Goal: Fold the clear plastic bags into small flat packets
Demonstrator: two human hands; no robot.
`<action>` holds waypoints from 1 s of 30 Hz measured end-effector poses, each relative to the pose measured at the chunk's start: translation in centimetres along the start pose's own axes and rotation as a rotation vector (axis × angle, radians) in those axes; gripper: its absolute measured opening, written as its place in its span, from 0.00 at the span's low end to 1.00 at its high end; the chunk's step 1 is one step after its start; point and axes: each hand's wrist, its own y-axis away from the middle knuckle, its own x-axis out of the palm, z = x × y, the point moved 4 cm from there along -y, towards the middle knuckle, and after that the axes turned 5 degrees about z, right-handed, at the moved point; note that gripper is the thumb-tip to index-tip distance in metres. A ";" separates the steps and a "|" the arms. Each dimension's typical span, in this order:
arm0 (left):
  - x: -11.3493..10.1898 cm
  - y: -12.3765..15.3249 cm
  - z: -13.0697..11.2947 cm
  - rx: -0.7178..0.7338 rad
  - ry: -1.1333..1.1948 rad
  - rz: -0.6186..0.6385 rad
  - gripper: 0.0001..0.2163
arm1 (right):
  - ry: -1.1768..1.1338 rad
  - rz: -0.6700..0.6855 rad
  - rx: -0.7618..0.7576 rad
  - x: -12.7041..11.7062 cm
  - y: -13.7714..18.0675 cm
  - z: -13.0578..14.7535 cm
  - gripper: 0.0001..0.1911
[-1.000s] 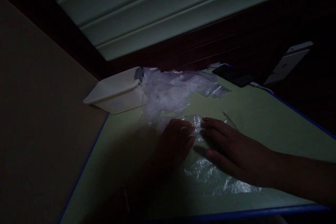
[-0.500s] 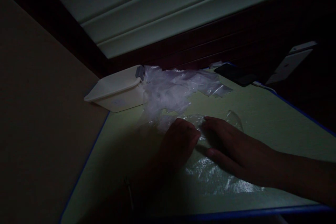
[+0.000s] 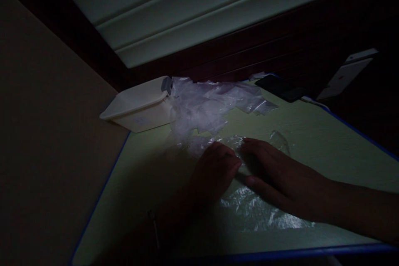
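A crinkled sheet of clear plastic film (image 3: 264,212), perhaps a bag, lies on the pale green tabletop beneath my hands. My left hand (image 3: 215,170) is closed over its left part, fingers curled and thumb against them; what they pinch is hidden in the dim light. Just to the right, my right hand (image 3: 280,174) rests on the film with thumb and fingers apart. Beyond both hands spreads a heap of small clear plastic bags (image 3: 202,110), whose near edge comes close to my left knuckles.
A white plastic bin (image 3: 140,108) with a grey clip stands at the back left, against the heap. A dark phone (image 3: 279,88) with a white cable lies at the back right. Blue edging (image 3: 102,193) borders the table (image 3: 299,122). A wall rises at left, shutters behind.
My left hand has shifted slightly right, its thumb nearer my right hand. My right hand and the film look almost the same.
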 end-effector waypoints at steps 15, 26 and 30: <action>0.0 -0.1 -0.3 -0.013 0.010 0.038 0.07 | 0.054 0.100 -0.004 0.1 -0.1 0.2 0.21; 0.0 -0.1 -0.3 -0.009 0.025 0.032 0.07 | 0.029 0.093 -0.020 0.0 -0.1 0.4 0.18; -0.2 0.0 -0.5 -0.014 0.035 0.050 0.06 | 0.019 0.089 -0.027 0.0 -0.1 0.3 0.17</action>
